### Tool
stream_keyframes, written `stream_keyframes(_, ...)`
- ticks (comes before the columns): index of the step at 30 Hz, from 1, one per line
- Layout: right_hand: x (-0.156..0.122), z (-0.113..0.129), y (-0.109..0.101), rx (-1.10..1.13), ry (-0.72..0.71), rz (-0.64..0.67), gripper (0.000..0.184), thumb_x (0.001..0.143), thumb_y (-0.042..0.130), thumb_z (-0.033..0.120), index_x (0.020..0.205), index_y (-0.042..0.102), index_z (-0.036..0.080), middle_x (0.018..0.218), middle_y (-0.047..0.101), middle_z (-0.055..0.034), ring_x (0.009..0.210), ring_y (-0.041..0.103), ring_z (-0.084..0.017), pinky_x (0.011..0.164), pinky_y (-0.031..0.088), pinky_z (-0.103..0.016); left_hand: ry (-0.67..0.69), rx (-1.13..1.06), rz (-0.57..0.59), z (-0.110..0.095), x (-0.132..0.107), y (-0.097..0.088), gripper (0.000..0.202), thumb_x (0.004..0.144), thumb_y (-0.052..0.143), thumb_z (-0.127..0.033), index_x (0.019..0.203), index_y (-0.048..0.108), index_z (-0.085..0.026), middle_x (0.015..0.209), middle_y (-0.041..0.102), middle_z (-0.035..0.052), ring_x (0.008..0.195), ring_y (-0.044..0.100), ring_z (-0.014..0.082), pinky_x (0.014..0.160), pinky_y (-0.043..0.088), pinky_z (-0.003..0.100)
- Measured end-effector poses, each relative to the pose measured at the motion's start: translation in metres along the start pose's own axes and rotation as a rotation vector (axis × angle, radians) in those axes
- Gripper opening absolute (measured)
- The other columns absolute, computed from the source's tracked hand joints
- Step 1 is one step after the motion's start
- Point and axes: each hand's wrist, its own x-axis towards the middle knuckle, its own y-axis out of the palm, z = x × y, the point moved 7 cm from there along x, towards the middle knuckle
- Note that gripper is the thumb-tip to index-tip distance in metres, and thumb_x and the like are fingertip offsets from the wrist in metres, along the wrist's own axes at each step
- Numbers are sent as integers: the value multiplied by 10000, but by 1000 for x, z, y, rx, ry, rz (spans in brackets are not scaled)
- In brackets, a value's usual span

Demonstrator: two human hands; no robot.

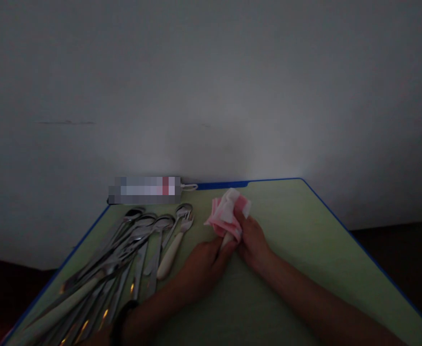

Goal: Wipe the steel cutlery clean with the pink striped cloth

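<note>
Just right of the table's middle, my left hand (205, 264) is closed around a pale cream handle (226, 240), apparently of a piece of cutlery. Its far end is hidden inside a crumpled pink and white cloth (228, 209). Pressing that cloth around it is my right hand (254, 240), with the fingers closed. To the left of my hands lie a fork (169, 254) with a cream handle and a small spoon (184, 209).
A heap of metal spoons, forks and other cutlery (120, 254) covers the table's left side. At the back left is a blurred-out box-like object (144, 191) with a white cord loop (190, 186). The green table (304, 230) has a blue edge and meets a grey wall (211, 86).
</note>
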Motion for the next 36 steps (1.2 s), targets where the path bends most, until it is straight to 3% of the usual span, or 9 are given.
stream_keyframes(4,17,13,-11,-68,-109,25,301,684,639,404,861,624,161,747,658,-21,628,565,-130,595,428,-248,-2,-50,26,-1,1,-3,396,917,266,-406,721,522,-175,628,562,-3,566,498,143,531,342,234)
stream_keyframes(7,25,26,-23,-184,-246,-39,321,692,631,418,879,623,157,765,650,-24,644,554,-129,583,417,-240,-3,-73,39,0,2,-2,392,920,263,-412,734,513,-176,622,540,-14,557,482,135,527,333,231)
stream_keyframes(10,23,30,-29,-223,-294,-108,340,719,586,465,844,620,150,725,634,-21,609,529,-120,536,390,-226,9,-91,39,1,1,-1,402,923,257,-421,711,496,-178,597,510,-25,535,458,125,514,321,226)
stream_keyframes(18,-4,4,-3,-124,-104,-31,385,753,518,512,824,625,149,694,639,-31,602,539,-132,550,394,-240,40,-111,28,-5,-5,-3,377,932,229,-357,700,475,-190,611,539,-6,547,473,136,539,355,234)
stream_keyframes(22,-4,4,0,-60,-51,-8,340,739,551,471,838,617,153,721,654,-37,633,562,-140,578,412,-243,39,-87,7,-3,-4,-4,375,927,231,-361,701,480,-195,599,546,-3,537,481,143,523,353,238)
stream_keyframes(29,21,29,-17,-235,-198,118,283,669,657,287,925,610,176,817,652,-15,699,572,-132,669,443,-249,58,34,70,-1,0,2,362,923,249,-386,728,487,-195,617,561,0,531,496,148,528,333,246)
stream_keyframes(36,26,36,-22,-268,-228,138,295,677,656,336,923,612,180,800,648,-8,673,563,-124,641,444,-242,56,-11,104,0,2,1,370,932,249,-385,728,485,-187,631,536,-11,559,483,138,550,332,237)
